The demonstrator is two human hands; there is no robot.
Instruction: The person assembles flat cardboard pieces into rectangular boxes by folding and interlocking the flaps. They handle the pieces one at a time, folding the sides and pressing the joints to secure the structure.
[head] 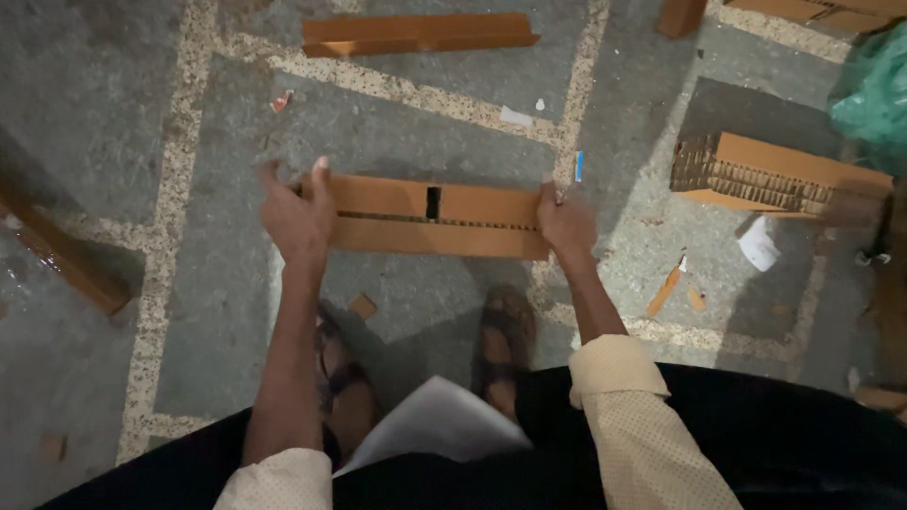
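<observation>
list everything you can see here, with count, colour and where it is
cardboard strip: 1, brown, slotted, held level between both hands at centre
folded cardboard piece: 1, orange-brown, on the floor at top centre
corrugated cardboard block: 1, brown, on the floor at right
long cardboard piece: 1, brown, on the floor at left edge
plastic bag: 1, green, top right corner
white sheet: 1, white, at the person's lap
scraps: several, brown and white, scattered on the floor
floor: grey stone with pale speckled bands
sandals: 2, brown, on the person's feet below the strip
left hand: 1, grips the strip's left end
right hand: 1, grips the strip's right end
</observation>
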